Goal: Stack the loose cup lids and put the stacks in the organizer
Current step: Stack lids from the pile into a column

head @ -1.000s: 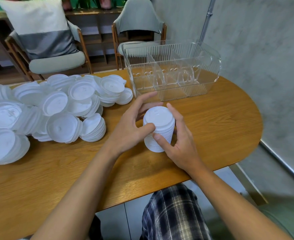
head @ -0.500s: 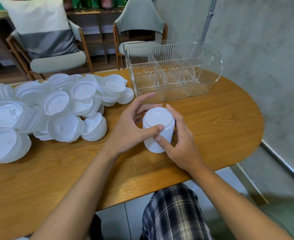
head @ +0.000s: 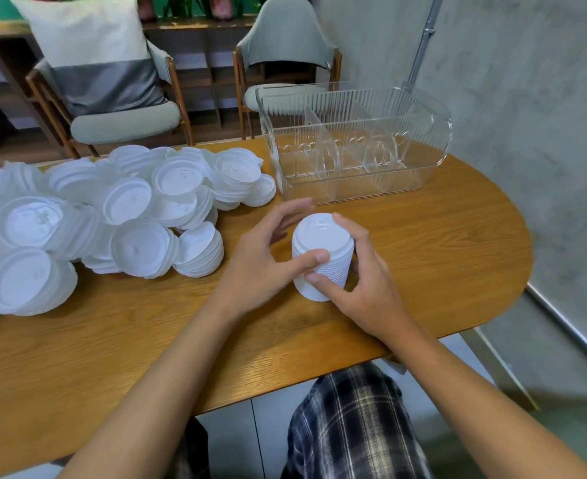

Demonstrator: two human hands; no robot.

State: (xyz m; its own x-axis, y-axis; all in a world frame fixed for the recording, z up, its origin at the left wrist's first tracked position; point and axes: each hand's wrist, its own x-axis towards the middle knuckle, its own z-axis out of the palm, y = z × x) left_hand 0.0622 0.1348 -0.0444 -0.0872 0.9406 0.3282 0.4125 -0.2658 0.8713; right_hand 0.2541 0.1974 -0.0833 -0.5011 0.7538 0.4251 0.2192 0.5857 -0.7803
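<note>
Barely anything has shifted: left hand (head: 261, 267) and right hand (head: 366, 288) still curl round the upright lid stack (head: 321, 236).

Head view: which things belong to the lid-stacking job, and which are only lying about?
Job: lid stack, gripped by left hand and right hand; loose lids pile; clear organizer.
Lying about: chair; second chair; cushion.

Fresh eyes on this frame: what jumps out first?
The left hand and right hand grip an upright stack of white lids mid-way along the wooden table. A big pile of loose lids sprawls to its left. The clear organizer stands behind, with no lids in it.
</note>
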